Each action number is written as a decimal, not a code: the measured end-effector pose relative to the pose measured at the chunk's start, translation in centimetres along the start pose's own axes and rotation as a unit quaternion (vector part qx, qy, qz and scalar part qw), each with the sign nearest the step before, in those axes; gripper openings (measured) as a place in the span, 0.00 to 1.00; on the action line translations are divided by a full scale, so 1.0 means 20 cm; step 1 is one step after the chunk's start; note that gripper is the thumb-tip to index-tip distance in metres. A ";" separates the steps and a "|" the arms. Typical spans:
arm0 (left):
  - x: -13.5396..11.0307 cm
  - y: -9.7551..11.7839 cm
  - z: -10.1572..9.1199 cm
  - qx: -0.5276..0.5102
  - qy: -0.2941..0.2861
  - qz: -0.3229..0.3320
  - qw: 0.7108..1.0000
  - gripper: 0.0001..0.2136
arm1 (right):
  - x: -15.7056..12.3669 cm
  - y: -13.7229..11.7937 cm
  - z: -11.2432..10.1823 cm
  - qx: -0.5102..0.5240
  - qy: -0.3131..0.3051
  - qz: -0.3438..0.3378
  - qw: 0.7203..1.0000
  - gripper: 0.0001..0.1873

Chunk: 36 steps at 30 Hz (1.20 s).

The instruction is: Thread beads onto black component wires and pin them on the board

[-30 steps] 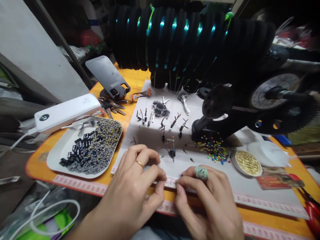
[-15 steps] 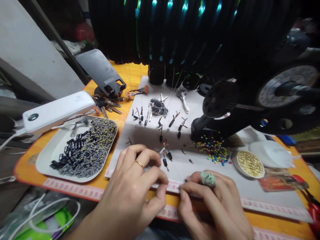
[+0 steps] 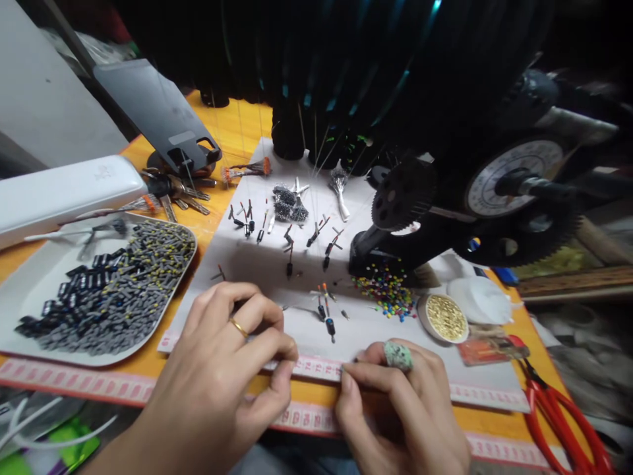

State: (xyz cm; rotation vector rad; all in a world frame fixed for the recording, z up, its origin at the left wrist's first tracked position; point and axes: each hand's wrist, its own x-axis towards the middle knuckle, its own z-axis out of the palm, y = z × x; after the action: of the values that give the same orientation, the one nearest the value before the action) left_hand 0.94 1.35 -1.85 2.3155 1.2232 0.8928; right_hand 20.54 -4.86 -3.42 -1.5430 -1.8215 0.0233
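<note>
My left hand (image 3: 225, 369), with a gold ring, rests at the near edge of a white sheet (image 3: 395, 333), thumb and forefinger pinched together. My right hand (image 3: 395, 402), wearing a pale green stone ring, pinches its fingertips close to the left ones, a short gap apart. What they hold is too small to make out. Just beyond the fingers lie small black pieces with coloured tips (image 3: 326, 316). More of these pieces (image 3: 287, 227) are scattered farther back on the sheet.
A white tray (image 3: 34, 290) of grey and black tubes sits left. A white power bank (image 3: 59, 194), keys (image 3: 178, 194) and a phone stand (image 3: 158, 115) lie behind. Coloured beads (image 3: 388, 290), a gold-bead dish (image 3: 445, 318), black gear machine (image 3: 475, 211) and red scissors (image 3: 564, 412) sit right.
The view has swung down and to the right, so everything on the table shifts left. Both hands stay pinched at the sheet's near edge. The small pieces beyond the fingers look rearranged.
</note>
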 end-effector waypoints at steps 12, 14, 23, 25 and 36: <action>0.01 0.01 0.01 -0.003 0.013 -0.016 1.000 0.08 | -0.01 0.04 -0.01 0.001 -0.014 -0.025 1.000 0.09; 0.02 0.01 0.01 -0.002 0.014 -0.016 1.000 0.08 | -0.01 0.05 -0.01 0.000 -0.016 -0.035 0.999 0.10; 0.02 0.01 0.00 -0.012 -0.011 -0.018 1.000 0.08 | 0.00 0.04 -0.01 -0.011 0.001 -0.039 0.999 0.08; 0.03 0.01 -0.01 -0.015 -0.024 -0.019 0.999 0.08 | 0.00 0.05 -0.01 -0.011 -0.002 -0.048 0.999 0.09; 0.04 0.01 -0.02 -0.028 -0.049 -0.025 0.998 0.07 | -0.01 0.05 -0.01 -0.007 -0.004 -0.048 0.999 0.09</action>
State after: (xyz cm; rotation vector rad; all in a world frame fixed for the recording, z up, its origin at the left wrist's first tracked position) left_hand 1.04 1.99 -1.16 2.2478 1.1945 0.7770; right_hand 21.49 -4.75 -3.79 -1.4642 -1.9041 -0.0281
